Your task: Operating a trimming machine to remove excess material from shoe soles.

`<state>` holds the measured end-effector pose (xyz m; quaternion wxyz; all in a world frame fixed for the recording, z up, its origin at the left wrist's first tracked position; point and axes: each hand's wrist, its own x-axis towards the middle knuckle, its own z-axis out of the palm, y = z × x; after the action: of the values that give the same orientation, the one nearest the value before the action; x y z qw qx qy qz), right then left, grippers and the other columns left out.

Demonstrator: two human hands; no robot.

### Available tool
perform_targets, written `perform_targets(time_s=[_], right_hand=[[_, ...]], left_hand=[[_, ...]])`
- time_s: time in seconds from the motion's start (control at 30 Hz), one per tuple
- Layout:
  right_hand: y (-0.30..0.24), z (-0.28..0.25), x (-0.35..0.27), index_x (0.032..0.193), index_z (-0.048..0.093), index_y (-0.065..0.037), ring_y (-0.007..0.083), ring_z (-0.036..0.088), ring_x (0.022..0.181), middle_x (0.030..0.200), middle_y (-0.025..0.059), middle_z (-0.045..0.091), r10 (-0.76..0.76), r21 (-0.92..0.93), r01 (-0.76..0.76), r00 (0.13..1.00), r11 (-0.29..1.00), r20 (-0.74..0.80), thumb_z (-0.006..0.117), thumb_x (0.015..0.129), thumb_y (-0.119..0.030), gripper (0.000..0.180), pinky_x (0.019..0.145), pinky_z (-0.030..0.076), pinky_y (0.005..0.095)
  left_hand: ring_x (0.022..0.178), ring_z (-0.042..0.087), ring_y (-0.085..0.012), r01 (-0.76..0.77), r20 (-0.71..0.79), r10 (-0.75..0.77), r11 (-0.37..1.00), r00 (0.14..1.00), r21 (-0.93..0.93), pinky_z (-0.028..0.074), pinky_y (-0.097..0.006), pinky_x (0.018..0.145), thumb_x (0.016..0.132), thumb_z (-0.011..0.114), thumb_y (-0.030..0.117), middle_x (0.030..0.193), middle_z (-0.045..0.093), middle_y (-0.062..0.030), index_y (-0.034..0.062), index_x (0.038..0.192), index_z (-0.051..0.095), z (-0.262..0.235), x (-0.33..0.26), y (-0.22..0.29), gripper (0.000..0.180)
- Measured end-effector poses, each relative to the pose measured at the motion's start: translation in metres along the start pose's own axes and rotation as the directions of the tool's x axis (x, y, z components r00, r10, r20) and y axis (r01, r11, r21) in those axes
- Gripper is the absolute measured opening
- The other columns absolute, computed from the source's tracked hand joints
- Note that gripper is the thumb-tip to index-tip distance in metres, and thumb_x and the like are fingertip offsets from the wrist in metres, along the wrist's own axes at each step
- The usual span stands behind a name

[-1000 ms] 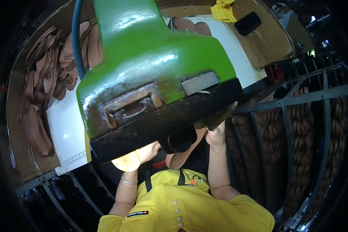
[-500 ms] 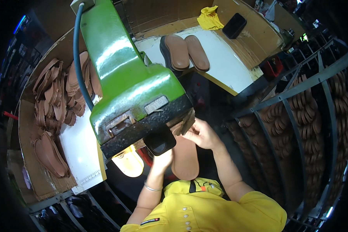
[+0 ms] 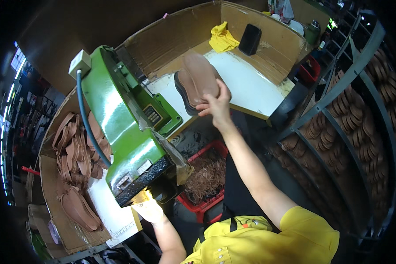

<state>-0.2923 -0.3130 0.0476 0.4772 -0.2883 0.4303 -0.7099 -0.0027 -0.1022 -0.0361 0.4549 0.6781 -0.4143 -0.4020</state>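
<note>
A person's right hand (image 3: 219, 105) pinches the near end of a flat, brown, foot-shaped sole (image 3: 200, 72), slightly blurred, above a dark-edged brown sole (image 3: 187, 89) on the white tabletop (image 3: 248, 88). Left of that grip, a green metal machine (image 3: 112, 114) overhangs the glare-lit left hand (image 3: 150, 212), whose hold cannot be told.

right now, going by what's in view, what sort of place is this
Probably a shoe-making workshop: there's a green machine, a heap of brown soles beside it, and a red crate holding brown shavings.
</note>
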Motion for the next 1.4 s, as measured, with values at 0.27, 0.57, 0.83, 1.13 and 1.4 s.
perform_targets(time_s=[0.27, 0.57, 0.83, 1.13, 1.4], right_hand=[[0.028, 0.01, 0.005, 0.141, 0.027, -0.007, 0.0168, 0.054, 0.039, 0.061, 0.0104, 0.056, 0.143, -0.286, -0.147, 0.989, 0.947, -0.035, 0.063, 0.086, -0.016, 0.067, 0.03, 0.04, 0.0264], [0.032, -0.032, 0.003, 0.144, 0.026, -0.013, 0.0127, 0.055, 0.044, 0.064, 0.0067, 0.055, 0.044, -0.345, -0.013, 0.996, 0.939, 0.083, 0.063, 0.09, -0.028, 0.067, 0.034, 0.044, 0.0231], [0.032, -0.044, -0.04, 0.141, 0.028, -0.004, 0.0115, 0.053, 0.045, 0.067, 0.0073, 0.057, 0.174, -0.198, -0.167, 0.985, 0.966, 0.016, 0.064, 0.088, -0.021, 0.066, 0.036, 0.042, 0.0235], [0.074, -0.081, -0.12, 0.121, 0.046, -0.001, 0.0123, 0.055, 0.048, 0.069, 0.0082, 0.058, 0.387, -0.271, -0.353, 0.918, 0.896, 0.085, 0.062, 0.089, -0.017, 0.039, 0.038, 0.044, 0.0242], [0.07, -0.062, -0.199, 0.121, 0.051, -0.001, 0.0171, 0.066, 0.07, 0.094, 0.0173, 0.064, 0.754, -0.125, -0.833, 0.41, 0.539, 0.514, 0.051, 0.093, -0.048, 0.055, 0.052, 0.055, 0.0274]], left_hand=[[0.087, 0.052, -0.0239, -0.213, -0.176, 0.242, 0.962, 0.954, 0.172, 0.043, -0.036, 0.077, 0.087, 0.058, 0.011, 0.094, 0.056, -0.0122, 0.0039, 0.109, 0.057, -0.016, 0.082, 0.012, 0.023], [0.111, 0.046, -0.036, -0.441, -0.176, 0.642, 0.675, 0.746, 0.592, 0.04, -0.044, 0.095, 0.072, 0.074, 0.016, 0.12, 0.048, -0.02, 0.0143, 0.121, 0.06, 0.034, 0.233, 0.043, 0.051], [0.111, 0.051, -0.0316, -0.422, -0.135, 0.657, 0.613, 0.741, 0.668, 0.042, -0.043, 0.094, 0.079, 0.064, 0.005, 0.119, 0.055, -0.0164, 0.005, 0.118, 0.06, 0.025, 0.24, 0.049, 0.04], [0.107, 0.055, -0.0258, -0.567, -0.364, 0.455, 0.763, 0.813, -0.31, 0.045, -0.037, 0.092, 0.08, 0.061, 0.0, 0.115, 0.057, -0.0145, -0.0042, 0.115, 0.059, -0.066, 0.125, -0.003, 0.035], [0.101, 0.059, -0.0273, -0.535, -0.02, 0.549, 0.822, 0.836, 0.197, 0.046, -0.034, 0.088, 0.073, 0.064, -0.008, 0.107, 0.061, -0.0156, -0.0027, 0.1, 0.06, -0.073, -0.067, 0.054, 0.028]])
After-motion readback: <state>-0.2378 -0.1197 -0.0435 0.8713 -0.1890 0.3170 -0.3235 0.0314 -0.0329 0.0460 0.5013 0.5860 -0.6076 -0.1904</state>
